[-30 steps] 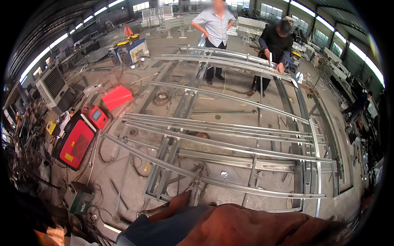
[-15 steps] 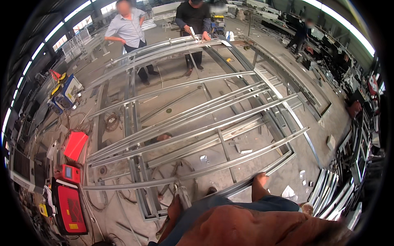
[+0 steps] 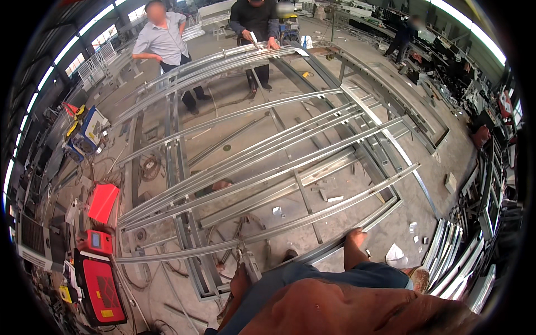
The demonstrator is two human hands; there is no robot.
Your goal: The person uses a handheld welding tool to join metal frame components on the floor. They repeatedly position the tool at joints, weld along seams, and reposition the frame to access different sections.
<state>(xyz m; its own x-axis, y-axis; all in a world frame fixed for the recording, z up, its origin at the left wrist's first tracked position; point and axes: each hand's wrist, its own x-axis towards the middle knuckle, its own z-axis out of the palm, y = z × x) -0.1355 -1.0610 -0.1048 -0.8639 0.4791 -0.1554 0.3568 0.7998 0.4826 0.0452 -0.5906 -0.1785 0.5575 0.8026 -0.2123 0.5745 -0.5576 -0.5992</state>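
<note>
A large frame of grey metal channels (image 3: 304, 209) lies in front of me, with several long thin rails (image 3: 268, 176) laid across it. At its near edge my left hand (image 3: 240, 282) is closed around a grey hand tool (image 3: 251, 266), whose narrow nose points up toward the nearest crosswise rail (image 3: 279, 235). Its exact kind is unclear, and my fingers are partly hidden. Further right, my right hand (image 3: 355, 238) grips the near edge bar (image 3: 375, 216) of the frame, close to its right corner. My bare arms and blue trousers cover part of that edge.
At left stand a red machine (image 3: 100, 287) and a blue-yellow machine (image 3: 84, 131), with cables on the floor. Across the frame, one person (image 3: 162, 42) stands hand on hip; another (image 3: 254, 25) holds a tool at its far edge. Metal strips (image 3: 446, 251) lie at right.
The view has shifted slightly, so the frame's right side sits a little higher. My left hand stays on the tool and my right hand stays at the edge bar.
</note>
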